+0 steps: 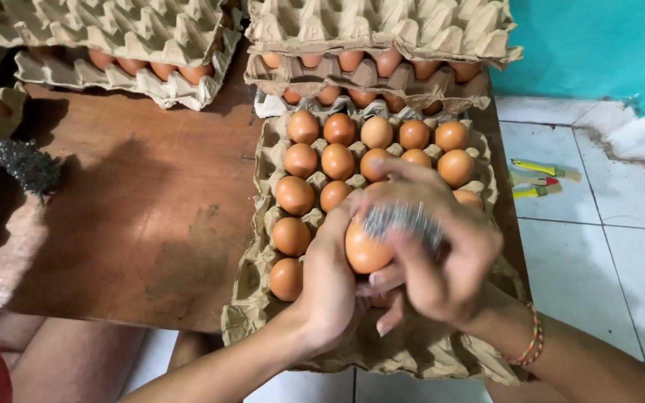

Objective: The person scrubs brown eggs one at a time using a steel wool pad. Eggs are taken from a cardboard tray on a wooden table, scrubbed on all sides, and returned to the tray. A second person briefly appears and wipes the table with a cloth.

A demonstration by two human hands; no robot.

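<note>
Both forearms are seen reaching up from the bottom edge of the head view, the right one marked by a woven bracelet (pixel 533 339). A brown egg (pixel 366 246) is cupped in the left hand (pixel 330 280), whose fingers are curled closed around its lower side, so that it is held just above the front of the open egg tray (pixel 259 298). A wad of steel wool (pixel 404 222) is pinched in the right hand (pixel 434 250), its fingers bent shut over the wad, which is pressed against the top of the egg; the blur there suggests rubbing.

Rows of eggs are still seated in the tray's far cups, while the near cups are largely hidden by the hands. Stacked trays (pixel 382 45) stand behind, on a wooden table (pixel 136 216), and a second grey wad (pixel 27 166) lies near the left edge.

For the rubbing to be done well, light pressure would be called for, with the shell supported all round by the cupping palm and turned little by little so every side is reached.
</note>
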